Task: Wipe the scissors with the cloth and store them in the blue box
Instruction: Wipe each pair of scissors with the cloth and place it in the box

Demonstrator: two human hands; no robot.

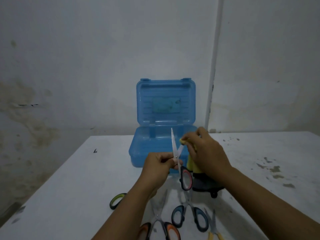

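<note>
My left hand (158, 164) grips a pair of scissors (174, 149) near the pivot, blades spread and pointing up, its black and red handle (186, 178) hanging below. My right hand (207, 151) holds a yellow cloth (193, 164) pinched around the tip of the right blade. Behind them the blue box (147, 149) stands with its lid (165, 101) raised against the wall.
On the white table (69, 187) near me lie several more scissors: green-handled (116, 200), orange-handled (159, 220), blue-handled (190, 213) and yellow-handled (213, 227). A dark object (206, 187) sits under my right wrist. Stains mark the table's right side.
</note>
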